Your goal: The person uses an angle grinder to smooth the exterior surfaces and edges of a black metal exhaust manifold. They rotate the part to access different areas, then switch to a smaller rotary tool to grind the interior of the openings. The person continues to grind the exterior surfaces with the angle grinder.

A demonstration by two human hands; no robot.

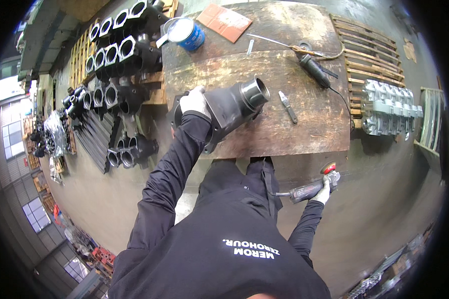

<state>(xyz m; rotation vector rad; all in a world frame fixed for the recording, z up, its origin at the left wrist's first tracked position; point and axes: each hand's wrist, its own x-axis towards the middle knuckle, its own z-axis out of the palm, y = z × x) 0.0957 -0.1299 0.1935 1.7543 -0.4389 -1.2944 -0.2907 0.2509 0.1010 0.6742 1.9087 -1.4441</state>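
A black metal casting (229, 109) with a square flange and a round, machined silver neck lies on the wooden table (304, 139). My left hand (193, 101), in a white glove, grips the casting at its flange. The neck points to the far right. In my right hand (323, 193), also gloved, is an angle grinder (306, 191), held off the table's near right edge. Its red disc (328, 168) faces up and away from me; its cord runs left toward my leg. A scraper with a dark handle (288, 107) rests on the table right of the casting.
Farther back on the table are a blue can (187, 35), a reddish sheet (224, 22) and a second corded power tool (313, 70). Several black castings (119, 50) are stacked on pallets at left. Silver castings (389, 109) and a wooden pallet (371, 52) stand at right.
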